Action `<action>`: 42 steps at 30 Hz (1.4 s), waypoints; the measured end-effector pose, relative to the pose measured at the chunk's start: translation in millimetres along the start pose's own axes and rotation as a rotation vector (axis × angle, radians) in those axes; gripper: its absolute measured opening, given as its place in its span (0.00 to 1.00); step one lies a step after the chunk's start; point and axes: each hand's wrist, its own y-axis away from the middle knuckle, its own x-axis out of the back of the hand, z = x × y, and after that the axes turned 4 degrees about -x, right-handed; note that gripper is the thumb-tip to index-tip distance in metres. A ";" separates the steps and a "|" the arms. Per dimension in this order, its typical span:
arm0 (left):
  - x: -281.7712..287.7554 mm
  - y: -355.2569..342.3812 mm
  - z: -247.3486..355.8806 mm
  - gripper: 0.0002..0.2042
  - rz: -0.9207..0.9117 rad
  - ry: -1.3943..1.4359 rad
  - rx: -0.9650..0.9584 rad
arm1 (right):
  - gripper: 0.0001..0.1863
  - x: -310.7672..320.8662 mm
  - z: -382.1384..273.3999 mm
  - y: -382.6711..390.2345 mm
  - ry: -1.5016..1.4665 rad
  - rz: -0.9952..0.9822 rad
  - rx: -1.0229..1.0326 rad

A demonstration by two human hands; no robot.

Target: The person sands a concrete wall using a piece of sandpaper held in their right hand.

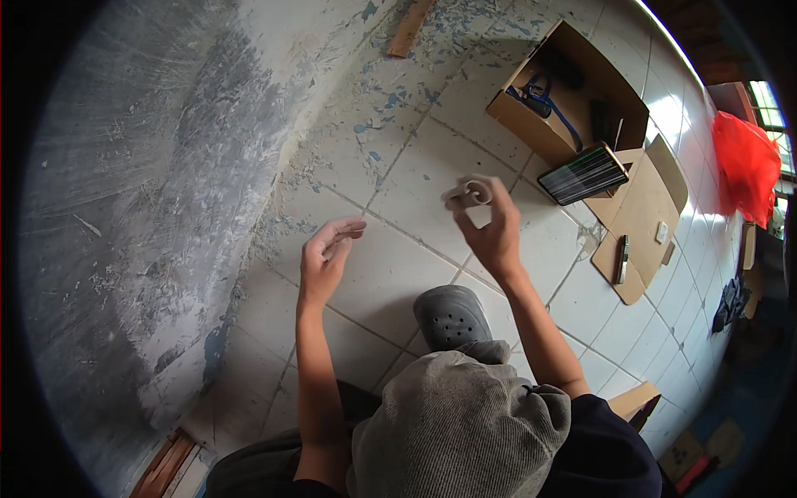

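My left hand (330, 257) is raised above the tiled floor (415, 249), empty, with its fingers loosely bent and apart. Over to its right, my right hand (490, 224) grips a small pale ring-shaped object (475, 192), somewhat blurred, between thumb and fingers. A grey perforated clog (448, 314) rests on the floor below my hands, by my cloth-covered knee (457, 415).
A scraped grey wall (158, 207) runs along my left, with paint flakes beside it. On the right are an open cardboard box (527, 120) holding cables, a propped phone (581, 173), flat cardboard (631, 224) with a small tool (623, 257), and a red bag (739, 166). A wooden strip (408, 29) lies ahead.
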 end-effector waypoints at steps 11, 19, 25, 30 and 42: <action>-20.4 1.5 0.6 0.13 -0.024 -0.054 0.000 | 0.18 -16.6 53.1 40.1 0.085 -0.087 -0.111; -51.3 1.1 13.0 0.20 -0.132 -0.155 -0.086 | 0.21 -51.5 12.4 59.5 -0.058 -0.292 -0.085; -41.2 -0.6 5.0 0.11 -0.142 -0.415 -0.157 | 0.23 -58.9 15.6 77.9 -0.042 -0.357 -0.140; -37.6 -0.2 7.8 0.11 -0.135 -0.443 -0.166 | 0.24 -49.7 12.3 65.6 -0.010 -0.319 -0.040; -37.4 2.1 11.6 0.16 -0.004 -0.329 -0.082 | 0.16 -8.6 -12.4 15.7 0.032 -0.009 0.134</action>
